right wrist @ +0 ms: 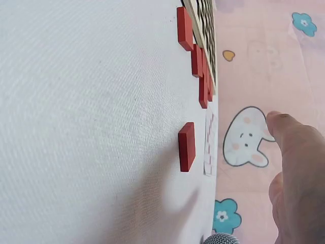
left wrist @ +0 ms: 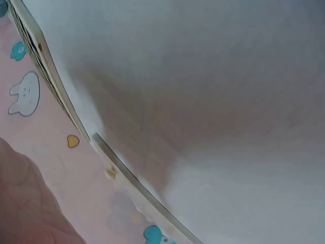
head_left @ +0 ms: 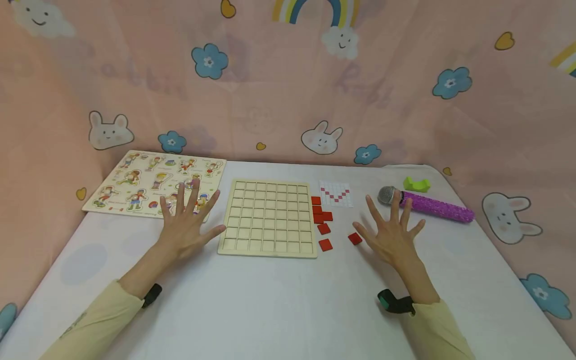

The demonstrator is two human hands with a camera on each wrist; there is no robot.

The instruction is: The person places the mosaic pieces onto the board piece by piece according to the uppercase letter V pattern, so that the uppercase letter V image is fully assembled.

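Observation:
Fingers spread wide, my left hand (head_left: 183, 229) is held between the picture puzzle board (head_left: 130, 175) and the wooden grid board (head_left: 267, 217), holding nothing. My right hand (head_left: 392, 239) is likewise spread and holds nothing; a lone red square tile (head_left: 355, 238) is just left of it. That tile (right wrist: 186, 146) also shows in the right wrist view, apart from the hand (right wrist: 302, 178). Several more red tiles (head_left: 325, 245) lie along the grid board's right edge. A small pattern card (head_left: 336, 194) with red squares on a grid lies behind them. The grid board's cells hold no tiles.
A purple glittery microphone (head_left: 434, 206) lies at the right, beyond my right hand, with a lime green piece (head_left: 416, 184) behind it. All of it rests on a white-covered table (head_left: 279, 310). A pink patterned curtain (head_left: 270, 100) stands along the back and sides.

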